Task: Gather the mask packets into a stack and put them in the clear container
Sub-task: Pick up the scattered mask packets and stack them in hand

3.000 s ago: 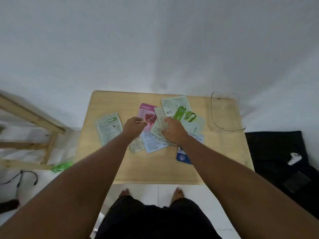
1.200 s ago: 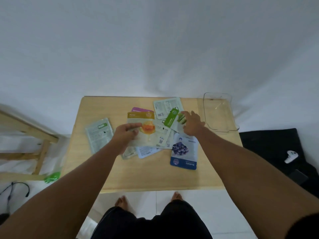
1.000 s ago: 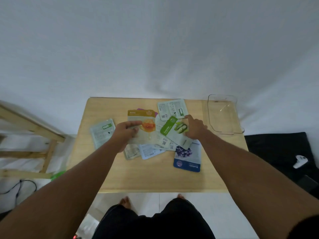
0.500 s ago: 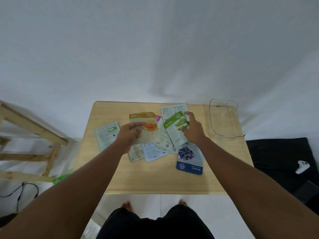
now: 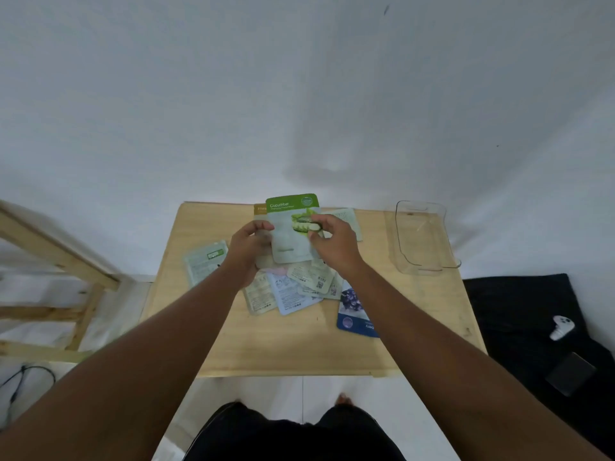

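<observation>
i see both hands raised over the far middle of the light wooden surface (image 5: 299, 344), gripping one small stack of packets between them. the left hand (image 5: 248, 251) is clamped on the stack's left edge; the right hand (image 5: 334, 247) is clamped on its right side, thumb across the printed picture. the front packet is the green-topped white cucumber mask packet (image 5: 293, 227), held upright facing me, with the brown-topped honey mask packet (image 5: 259, 208) just behind it, only its left upper corner showing. below the hands, a loose overlapping spread of pale mask packets (image 5: 299, 289) lies flat on the surface. the dark blue blueberry mask packet (image 5: 352, 314) lies at the spread's right, partly under my right forearm. a single pale green mask packet (image 5: 206, 262) lies apart at the left edge. the clear rectangular plastic container (image 5: 422, 237) stands at the far right corner, holding no packets.
</observation>
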Motion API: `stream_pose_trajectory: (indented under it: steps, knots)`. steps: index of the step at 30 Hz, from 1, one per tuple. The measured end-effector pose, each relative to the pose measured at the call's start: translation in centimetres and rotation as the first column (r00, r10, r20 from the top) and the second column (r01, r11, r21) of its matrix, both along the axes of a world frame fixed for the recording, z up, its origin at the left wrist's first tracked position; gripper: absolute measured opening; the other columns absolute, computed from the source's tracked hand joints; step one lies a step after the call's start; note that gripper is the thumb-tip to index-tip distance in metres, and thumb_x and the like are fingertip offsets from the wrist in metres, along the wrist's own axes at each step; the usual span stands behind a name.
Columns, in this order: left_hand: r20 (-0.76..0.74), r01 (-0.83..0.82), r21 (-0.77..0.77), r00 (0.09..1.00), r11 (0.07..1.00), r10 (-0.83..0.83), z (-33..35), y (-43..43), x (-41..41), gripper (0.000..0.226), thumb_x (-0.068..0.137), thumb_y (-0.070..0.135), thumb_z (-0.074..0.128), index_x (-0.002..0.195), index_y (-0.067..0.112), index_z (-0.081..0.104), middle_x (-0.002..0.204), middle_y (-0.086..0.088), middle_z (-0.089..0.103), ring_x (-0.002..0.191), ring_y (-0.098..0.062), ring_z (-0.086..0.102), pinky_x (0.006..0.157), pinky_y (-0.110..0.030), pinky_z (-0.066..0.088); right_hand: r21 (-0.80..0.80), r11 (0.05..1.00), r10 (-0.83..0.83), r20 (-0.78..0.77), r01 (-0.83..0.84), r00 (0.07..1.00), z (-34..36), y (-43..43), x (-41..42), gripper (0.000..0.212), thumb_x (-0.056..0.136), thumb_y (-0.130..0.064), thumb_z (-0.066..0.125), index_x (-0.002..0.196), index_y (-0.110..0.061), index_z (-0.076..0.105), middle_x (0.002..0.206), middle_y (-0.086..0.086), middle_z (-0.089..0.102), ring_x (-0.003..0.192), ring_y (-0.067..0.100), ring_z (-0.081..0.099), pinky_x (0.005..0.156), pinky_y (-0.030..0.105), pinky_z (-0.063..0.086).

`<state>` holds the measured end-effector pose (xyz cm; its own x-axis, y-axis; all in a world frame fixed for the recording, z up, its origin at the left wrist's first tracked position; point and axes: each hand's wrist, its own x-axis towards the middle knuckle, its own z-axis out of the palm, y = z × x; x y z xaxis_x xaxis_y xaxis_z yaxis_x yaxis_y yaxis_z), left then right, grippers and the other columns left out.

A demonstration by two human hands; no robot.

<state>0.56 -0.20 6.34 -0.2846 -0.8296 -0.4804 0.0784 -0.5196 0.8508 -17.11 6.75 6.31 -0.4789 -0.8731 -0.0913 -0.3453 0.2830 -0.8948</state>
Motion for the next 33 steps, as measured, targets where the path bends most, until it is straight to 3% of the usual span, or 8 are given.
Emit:
stream_pose_trajectory:
  steps: [6, 9, 12, 15, 19, 22, 29, 33]
  knots:
    - [0.033, 0.053, -0.076, 0.998, 0.996, -0.05, -0.2, 0.7, 0.2, 0.029, 0.083, -0.008, 0.064, 0.088, 0.019, 0.073, 0.107, -0.012, 0.064, 0.087, -0.031, 0.062, 0.065, -0.037, 0.057, -0.013, 0.997, 0.08, 0.084, -0.079, 0.993, 0.2, 0.9, 0.9, 0.039, 0.088, -0.021, 0.074, 0.127, -0.019, 0.066, 0.124, -0.003, 0.071, 0.116, 0.004, 0.065, 0.089, 0.011, 0.047]
    - [0.089, 0.077, -0.059, 0.993, 0.995, -0.071, -0.7, 1.1, 0.0, 0.032, 0.086, -0.008, 0.061, 0.091, 0.02, 0.074, 0.112, -0.014, 0.064, 0.091, -0.033, 0.062, 0.065, -0.041, 0.056, 0.006, 0.998, -0.056, 0.142, 0.056, 0.988, -0.9, 1.8, -0.1, 0.032, 0.093, -0.038, 0.064, 0.124, -0.032, 0.061, 0.122, -0.006, 0.07, 0.107, 0.008, 0.07, 0.09, 0.035, 0.058]
    - [0.097, 0.095, -0.023, 0.991, 0.995, -0.093, -0.9, 1.4, -0.1, 0.035, 0.087, -0.008, 0.058, 0.093, 0.022, 0.075, 0.116, -0.014, 0.064, 0.094, -0.033, 0.061, 0.067, -0.041, 0.054, 0.095, 0.992, -0.077, -0.055, 0.082, 0.995, -2.6, 4.4, -2.2, 0.026, 0.095, -0.019, 0.058, 0.12, -0.025, 0.063, 0.118, -0.002, 0.071, 0.101, 0.013, 0.069, 0.087, 0.035, 0.059]
    - [0.106, 0.113, -0.013, 0.988, 0.994, -0.111, -1.3, 1.8, 0.0, 0.037, 0.087, -0.008, 0.058, 0.094, 0.024, 0.075, 0.116, -0.012, 0.064, 0.094, -0.032, 0.061, 0.071, -0.042, 0.053, 0.355, 0.928, 0.201, -0.222, -0.113, 0.954, -5.2, 7.6, -4.4, 0.04, 0.085, 0.005, 0.057, 0.114, -0.021, 0.069, 0.118, 0.001, 0.069, 0.102, 0.021, 0.067, 0.08, 0.036, 0.06]
    - [0.118, 0.134, -0.003, 0.984, 0.991, -0.133, -2.0, 2.0, 0.2, 0.036, 0.088, -0.008, 0.058, 0.094, 0.024, 0.074, 0.117, -0.013, 0.064, 0.095, -0.032, 0.062, 0.081, -0.055, 0.054, 0.751, 0.554, 0.781, -0.318, -0.359, 0.538, -7.0, 9.8, -5.5, 0.049, 0.082, -0.002, 0.069, 0.124, -0.027, 0.065, 0.136, 0.003, 0.054, 0.123, 0.027, 0.053, 0.088, 0.037, 0.046]
    - [0.114, 0.14, 0.012, 0.983, 0.99, -0.141, -2.2, 2.2, 0.4, 0.035, 0.088, -0.009, 0.058, 0.095, 0.023, 0.073, 0.118, -0.014, 0.064, 0.095, -0.033, 0.063, 0.081, -0.055, 0.054, 0.825, 0.468, 0.88, -0.403, -0.316, 0.252, -7.2, 10.5, -5.6, 0.065, 0.084, -0.008, 0.07, 0.139, -0.034, 0.049, 0.148, 0.003, 0.035, 0.134, 0.029, 0.038, 0.093, 0.048, 0.043]
    - [0.11, 0.144, 0.011, 0.983, 0.989, -0.145, -2.3, 2.3, 0.8, 0.034, 0.09, -0.008, 0.057, 0.1, 0.021, 0.072, 0.116, -0.012, 0.065, 0.095, -0.032, 0.064, 0.072, -0.045, 0.056, 0.789, 0.568, 0.823, -0.542, -0.233, 0.168, -7.3, 9.8, -6.4, 0.043, 0.086, -0.028, 0.071, 0.125, -0.031, 0.054, 0.145, 0.007, 0.038, 0.135, 0.031, 0.038, 0.098, 0.051, 0.035]
    - [0.11, 0.15, 0.022, 0.982, 0.988, -0.152, -2.6, 2.6, 0.8, 0.034, 0.09, -0.009, 0.057, 0.1, 0.02, 0.072, 0.115, -0.011, 0.066, 0.097, -0.032, 0.064, 0.08, -0.055, 0.056, 0.807, 0.562, 0.827, -0.546, -0.183, 0.132, -6.3, 9.2, -7.1, 0.056, 0.076, -0.032, 0.077, 0.124, -0.023, 0.05, 0.125, 0.002, 0.052, 0.122, 0.026, 0.047, 0.099, 0.049, 0.034]
